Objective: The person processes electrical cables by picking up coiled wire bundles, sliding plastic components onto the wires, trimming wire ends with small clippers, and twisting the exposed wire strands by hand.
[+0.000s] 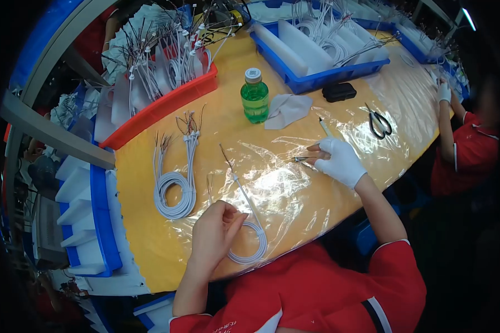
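Observation:
My bare left hand (215,230) is closed, thumb and fingertips together, on a small coil of white cable (264,244) near the table's front edge. One end of this cable runs up past a white connector to a thin dark wire tip. In a white glove with bare fingertips, my right hand (340,161) grips a slim pointed metal tool (300,159) that looks like tweezers, low over the plastic sheet. A pale pen-like stick (325,127) lies just beyond that hand. Left of both hands rests a thicker bundle of coiled white cables (175,194) with bare wire ends.
A green bottle (255,97) stands beside a grey cloth (288,111). Black-handled scissors (380,125) and a black case (339,92) lie to the right. A red bin (166,105) and a blue bin (328,77) hold cables. Another person (466,144) works at far right.

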`<action>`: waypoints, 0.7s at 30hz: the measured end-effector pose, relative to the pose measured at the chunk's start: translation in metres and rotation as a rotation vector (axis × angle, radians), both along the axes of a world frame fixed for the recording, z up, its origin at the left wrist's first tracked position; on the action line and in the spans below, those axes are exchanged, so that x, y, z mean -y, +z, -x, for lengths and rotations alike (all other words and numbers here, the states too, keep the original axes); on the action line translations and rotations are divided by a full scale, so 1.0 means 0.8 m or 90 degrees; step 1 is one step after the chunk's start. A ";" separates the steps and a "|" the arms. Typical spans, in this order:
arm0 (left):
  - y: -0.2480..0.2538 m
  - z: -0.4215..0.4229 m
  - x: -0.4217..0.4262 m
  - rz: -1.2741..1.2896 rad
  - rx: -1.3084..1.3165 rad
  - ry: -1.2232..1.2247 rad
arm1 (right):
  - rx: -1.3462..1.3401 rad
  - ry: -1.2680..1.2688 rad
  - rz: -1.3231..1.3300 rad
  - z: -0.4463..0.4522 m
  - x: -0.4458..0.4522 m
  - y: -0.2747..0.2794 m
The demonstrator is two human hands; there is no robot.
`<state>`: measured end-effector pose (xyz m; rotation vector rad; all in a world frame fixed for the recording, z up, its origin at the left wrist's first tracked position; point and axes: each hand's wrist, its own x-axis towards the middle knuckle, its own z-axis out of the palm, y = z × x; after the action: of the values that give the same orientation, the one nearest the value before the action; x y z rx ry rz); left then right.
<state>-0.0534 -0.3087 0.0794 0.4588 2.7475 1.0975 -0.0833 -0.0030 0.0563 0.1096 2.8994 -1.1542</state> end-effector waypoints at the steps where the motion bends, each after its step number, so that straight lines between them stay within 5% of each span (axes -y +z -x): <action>1: -0.010 0.013 -0.007 0.012 -0.050 0.025 | 0.000 0.004 -0.004 -0.001 0.007 0.003; 3: -0.029 0.037 -0.020 0.046 -0.093 0.061 | -0.081 0.074 -0.198 -0.005 0.020 0.005; 8: -0.057 0.075 -0.039 0.060 -0.024 0.099 | -0.172 0.005 -0.168 -0.007 0.030 0.002; 10: -0.062 0.078 -0.034 -0.152 0.082 0.088 | -0.257 -0.029 -0.097 -0.008 0.032 -0.006; 14: -0.067 0.081 -0.029 -0.378 0.285 0.088 | -0.136 -0.003 -0.194 -0.010 0.042 -0.009; 21: -0.049 0.072 -0.033 -0.594 0.463 0.091 | -0.102 -0.041 0.067 -0.030 0.105 0.002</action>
<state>-0.1113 -0.2826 0.0398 -0.0738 1.5575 2.0412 -0.0596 -0.0871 0.0580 0.1137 2.9833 -1.3848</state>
